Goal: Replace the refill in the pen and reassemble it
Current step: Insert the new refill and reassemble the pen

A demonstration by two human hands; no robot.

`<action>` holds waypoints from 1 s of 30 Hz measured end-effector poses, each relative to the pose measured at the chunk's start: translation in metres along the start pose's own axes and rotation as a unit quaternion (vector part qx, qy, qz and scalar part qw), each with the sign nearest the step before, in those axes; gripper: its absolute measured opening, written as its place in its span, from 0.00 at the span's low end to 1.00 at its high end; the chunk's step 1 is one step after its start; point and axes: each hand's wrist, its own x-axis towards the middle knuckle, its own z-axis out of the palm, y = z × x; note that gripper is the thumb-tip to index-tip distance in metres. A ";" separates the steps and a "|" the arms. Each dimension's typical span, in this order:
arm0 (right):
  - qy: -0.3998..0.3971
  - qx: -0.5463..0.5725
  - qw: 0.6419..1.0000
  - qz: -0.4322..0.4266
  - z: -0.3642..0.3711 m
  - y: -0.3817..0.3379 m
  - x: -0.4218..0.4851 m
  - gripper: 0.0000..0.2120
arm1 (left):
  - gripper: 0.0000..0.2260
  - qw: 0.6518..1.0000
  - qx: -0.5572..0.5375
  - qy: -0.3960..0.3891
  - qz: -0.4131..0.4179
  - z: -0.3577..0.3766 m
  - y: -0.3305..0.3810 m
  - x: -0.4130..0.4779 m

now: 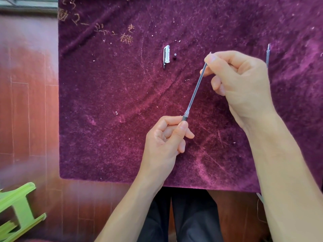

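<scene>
My left hand (167, 138) pinches the dark pen barrel (184, 118) by its threaded end, above the purple cloth (113, 102). A thin clear refill (196, 89) sticks out of the barrel, slanting up and to the right. My right hand (239, 84) grips the refill's upper end between thumb and fingers. The clear pen cap (166, 55) with its clip lies on the cloth further back, with a small dark tip piece (175, 56) just right of it. Another refill (267, 55) lies at the far right, partly hidden behind my right hand.
The purple cloth covers a table whose near edge (157, 183) is just in front of my dark-trousered legs (183, 215). A green plastic stool (17, 206) stands on the red wooden floor (28, 110) at the lower left.
</scene>
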 end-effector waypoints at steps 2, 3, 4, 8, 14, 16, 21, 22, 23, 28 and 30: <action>-0.017 -0.002 1.000 0.001 0.002 0.003 -0.003 0.06 | 0.03 1.000 -0.004 -0.001 0.005 0.000 0.001 0.001; -0.025 -0.004 1.000 0.002 0.003 0.004 -0.004 0.06 | 0.03 1.000 -0.005 0.000 0.006 0.000 0.002 0.002; -0.032 -0.007 0.999 0.002 0.004 0.005 -0.006 0.06 | 0.03 1.000 -0.004 0.001 0.007 -0.001 0.002 0.002; -0.062 -0.026 0.998 -0.006 0.008 0.010 -0.015 0.06 | 0.04 1.000 -0.004 0.006 0.011 -0.003 0.004 0.004; -0.110 -0.032 0.993 -0.007 0.016 0.017 -0.030 0.08 | 0.06 1.000 -0.009 0.021 0.012 -0.006 0.004 0.006; -0.123 -0.030 0.992 -0.003 0.017 0.019 -0.033 0.07 | 0.05 1.000 -0.013 0.024 0.014 -0.007 0.005 0.006; -0.146 -0.020 0.989 0.013 0.019 0.022 -0.040 0.05 | 0.05 0.999 -0.020 0.028 0.017 -0.010 0.007 0.007; -0.148 -0.020 0.989 0.014 0.020 0.023 -0.041 0.05 | 0.05 0.999 -0.022 0.029 0.017 -0.010 0.007 0.007; -0.150 -0.020 0.988 0.014 0.020 0.024 -0.041 0.05 | 0.05 0.999 -0.025 0.029 0.017 -0.010 0.007 0.007; -0.152 -0.014 0.988 0.022 0.022 0.026 -0.044 0.05 | 0.06 0.999 -0.031 0.031 0.014 -0.012 0.007 0.007; -0.152 -0.018 0.988 0.023 0.022 0.025 -0.045 0.06 | 0.05 0.999 -0.033 0.030 0.013 -0.012 0.007 0.007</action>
